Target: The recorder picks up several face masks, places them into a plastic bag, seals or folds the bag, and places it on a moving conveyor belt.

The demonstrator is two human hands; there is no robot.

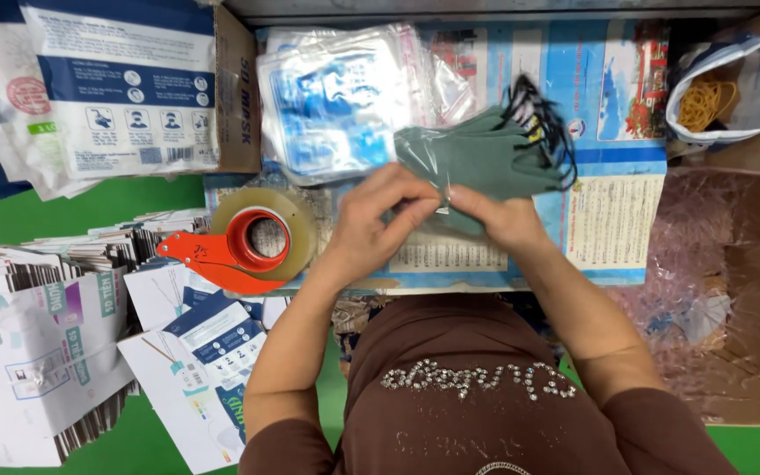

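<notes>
My left hand [378, 215] and my right hand [503, 220] meet over a blue printed sheet [613, 224] on the work surface. Both pinch the near edge of a clear plastic sleeve [437, 163] that wraps a stack of dark green face masks [494, 154] with black ear loops. The masks point away from me, up and to the right. A pile of empty clear bags with blue print [340, 101] lies just beyond my left hand.
A tape dispenser with an orange handle and a roll of clear tape [261, 239] sits left of my left hand. Flat printed cartons [63, 352] are stacked at the left, a mask box [125, 84] at top left, a bag of rubber bands [710, 97] top right, a cardboard box [732, 299] at right.
</notes>
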